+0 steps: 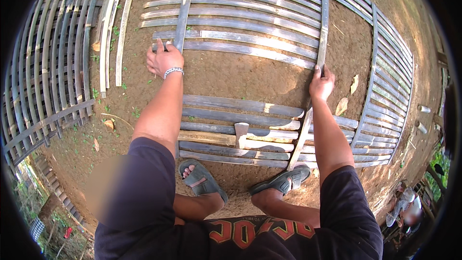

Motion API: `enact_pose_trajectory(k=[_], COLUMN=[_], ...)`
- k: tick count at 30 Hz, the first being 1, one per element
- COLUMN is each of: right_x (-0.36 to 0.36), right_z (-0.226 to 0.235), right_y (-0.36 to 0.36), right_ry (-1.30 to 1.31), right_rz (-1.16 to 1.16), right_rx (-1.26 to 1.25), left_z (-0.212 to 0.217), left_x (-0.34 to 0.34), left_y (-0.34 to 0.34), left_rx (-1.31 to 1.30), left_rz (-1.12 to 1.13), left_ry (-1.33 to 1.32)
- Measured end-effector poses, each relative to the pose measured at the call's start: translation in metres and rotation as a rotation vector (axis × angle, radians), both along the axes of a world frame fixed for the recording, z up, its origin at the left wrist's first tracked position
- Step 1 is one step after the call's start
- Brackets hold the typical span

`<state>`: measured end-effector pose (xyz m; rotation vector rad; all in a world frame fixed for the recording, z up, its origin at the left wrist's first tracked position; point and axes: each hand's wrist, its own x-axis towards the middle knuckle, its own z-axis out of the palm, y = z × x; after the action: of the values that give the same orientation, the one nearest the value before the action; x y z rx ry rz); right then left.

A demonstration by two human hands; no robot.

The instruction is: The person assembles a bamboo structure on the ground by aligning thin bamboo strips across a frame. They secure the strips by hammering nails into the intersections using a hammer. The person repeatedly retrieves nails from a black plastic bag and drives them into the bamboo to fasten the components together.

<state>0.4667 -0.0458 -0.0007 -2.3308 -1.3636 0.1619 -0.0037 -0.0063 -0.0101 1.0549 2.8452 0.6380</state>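
In front of me on the ground lies a lattice of dark split-bamboo slats laid across long crosspieces. My left hand (165, 61), with a chain bracelet at its wrist, is closed on the left end of a bamboo slat (245, 52), beside the left crosspiece (184, 12). At that slat's other end, my right hand (322, 84) pinches the right bamboo crosspiece (323, 24) between thumb and finger. Bare soil (236, 79) separates this slat from the nearer group of slats (240, 103). An axe head (241, 135) with a wooden handle (207, 137) rests on those nearer slats.
A dense bamboo panel (57, 53) lies at the left, with pale loose strips (126, 29) beside it. More joined slats (385, 86) extend to the right. My sandalled feet stand at the lattice's near edge. Dry leaves (341, 106) are scattered on the soil.
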Motion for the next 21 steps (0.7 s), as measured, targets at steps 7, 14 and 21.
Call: enact_pose_trajectory(k=[7, 14, 21], right_x=[-0.0002, 0.0034, -0.0003], right_z=[-0.0012, -0.0064, -0.0033], right_y=[0.0015, 0.0006, 0.0001], right_ry=[0.002, -0.003, 0.008], right_rz=[0.005, 0.023, 0.002], right_rx=[-0.006, 0.018, 0.012], left_z=[-0.0003, -0.0019, 0.0059], left_x=[-0.0019, -0.0027, 0.0000], left_y=[0.0016, 0.0020, 0.0023], left_rx=[-0.030, -0.029, -0.056], left_rz=[0.004, 0.005, 0.016], left_ry=[-0.001, -0.001, -0.018])
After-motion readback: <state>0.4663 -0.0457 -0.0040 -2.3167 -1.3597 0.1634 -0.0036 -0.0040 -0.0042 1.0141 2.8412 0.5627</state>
